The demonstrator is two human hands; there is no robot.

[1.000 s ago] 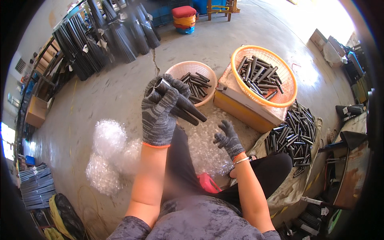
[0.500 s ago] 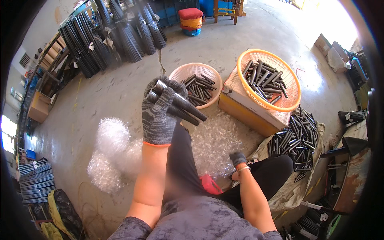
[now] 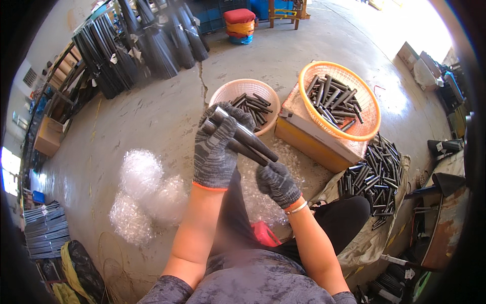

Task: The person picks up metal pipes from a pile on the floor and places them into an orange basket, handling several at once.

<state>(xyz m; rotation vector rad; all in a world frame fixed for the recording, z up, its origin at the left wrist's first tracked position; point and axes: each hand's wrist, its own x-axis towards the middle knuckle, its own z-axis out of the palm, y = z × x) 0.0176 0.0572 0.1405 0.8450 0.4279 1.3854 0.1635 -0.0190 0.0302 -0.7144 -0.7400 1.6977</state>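
Observation:
My left hand (image 3: 215,164), in a grey knit glove with an orange cuff, is closed around a few dark metal tubes (image 3: 249,138). Their open ends point up and away past my thumb, and their other ends slant down to the right. My right hand (image 3: 278,185), gloved the same way, has curled fingers right at those lower ends. Whether it grips them or holds anything else is hidden. Just beyond my left hand stands a pale pink basket (image 3: 218,91) with similar tubes in it.
An orange-rimmed basket (image 3: 375,109) of tubes rests on a cardboard box (image 3: 314,142). More tubes (image 3: 377,177) lie heaped on a cloth at right. Clear plastic wrap (image 3: 139,197) is on the floor at left. Bundled dark rods (image 3: 106,61) stand at back left.
My right hand has come up from beside my knee to the lower ends of the tubes. My left hand has shifted slightly right and nearer with the tubes in it.

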